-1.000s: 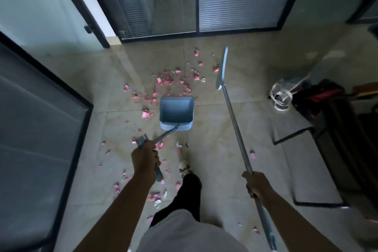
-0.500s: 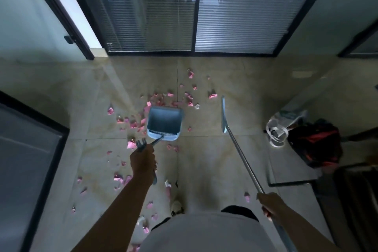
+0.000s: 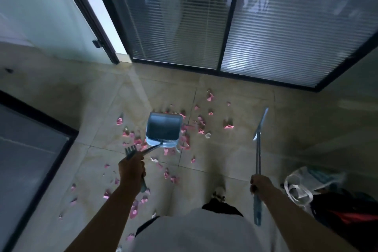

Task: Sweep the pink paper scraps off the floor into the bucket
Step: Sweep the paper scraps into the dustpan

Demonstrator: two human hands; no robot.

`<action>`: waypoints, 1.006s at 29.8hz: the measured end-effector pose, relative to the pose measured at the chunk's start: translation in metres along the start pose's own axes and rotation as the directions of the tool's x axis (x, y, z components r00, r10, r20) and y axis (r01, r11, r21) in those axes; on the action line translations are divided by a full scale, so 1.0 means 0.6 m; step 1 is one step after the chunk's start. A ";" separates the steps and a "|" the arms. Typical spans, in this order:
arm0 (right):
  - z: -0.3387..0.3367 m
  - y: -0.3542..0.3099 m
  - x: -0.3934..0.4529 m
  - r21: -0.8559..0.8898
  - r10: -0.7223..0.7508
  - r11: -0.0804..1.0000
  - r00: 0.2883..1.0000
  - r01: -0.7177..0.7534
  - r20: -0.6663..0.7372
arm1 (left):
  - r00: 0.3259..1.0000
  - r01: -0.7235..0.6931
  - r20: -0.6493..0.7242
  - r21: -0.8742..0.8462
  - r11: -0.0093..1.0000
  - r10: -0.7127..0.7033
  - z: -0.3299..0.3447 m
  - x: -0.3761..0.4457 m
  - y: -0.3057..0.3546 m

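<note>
Judged from how things lie, the sweeping has hardly begun: nearly all the pink paper scraps lie loose on the tiled floor, and the dustpan, the bucket of this job and the landmark here, shows a dark inside with no pink that can be made out. Farthest to the left of the dustpan a thin trail of scraps runs down beside the dark-framed glass panel; closer in, a dense cluster crowds the dustpan's left edge and its toothed near lip. The left hand, just nearer than the dustpan, has its grip curled tight round the dustpan's long handle, beside a small comb-like fitting on it. Whether the dustpan's mouth rests on the floor or hangs just above it cannot be told. More scraps lie beyond and to the right of the dustpan, toward the window with its blinds. The scraps look small, torn and crumpled, light enough to flutter, some curled upward. Well to the right of the dustpan the broom stands nearly upright, its head seemingly off the floor, and the right hand has its grip wrapped round the shaft. All the gathering and loading appears still to be done.
</note>
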State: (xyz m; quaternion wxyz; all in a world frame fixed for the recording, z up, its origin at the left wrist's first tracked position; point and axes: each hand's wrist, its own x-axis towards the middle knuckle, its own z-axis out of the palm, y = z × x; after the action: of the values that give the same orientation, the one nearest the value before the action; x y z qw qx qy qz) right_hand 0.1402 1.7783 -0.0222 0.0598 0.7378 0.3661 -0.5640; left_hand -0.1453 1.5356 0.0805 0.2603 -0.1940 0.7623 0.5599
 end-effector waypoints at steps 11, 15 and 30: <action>-0.030 -0.331 0.096 0.149 0.040 0.988 0.997 -0.050 0.074 | 0.983 0.041 -0.173 -0.162 0.986 -0.070 0.168 0.071 0.090; 0.005 -0.385 0.113 0.231 0.134 0.962 0.989 -0.144 0.058 | 0.979 0.068 -0.182 -0.134 0.989 -0.092 0.211 0.152 0.126; 0.231 -0.604 0.108 0.238 0.099 0.962 0.981 -0.138 0.169 | 0.979 0.014 -0.204 -0.065 0.998 -0.027 0.256 0.343 0.270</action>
State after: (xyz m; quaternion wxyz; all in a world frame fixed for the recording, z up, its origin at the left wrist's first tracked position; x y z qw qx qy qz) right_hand -0.1828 2.0020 -0.0107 0.0292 0.7138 0.2419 -0.6566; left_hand -0.3756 1.7294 0.0397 0.1799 -0.2667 0.7648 0.5582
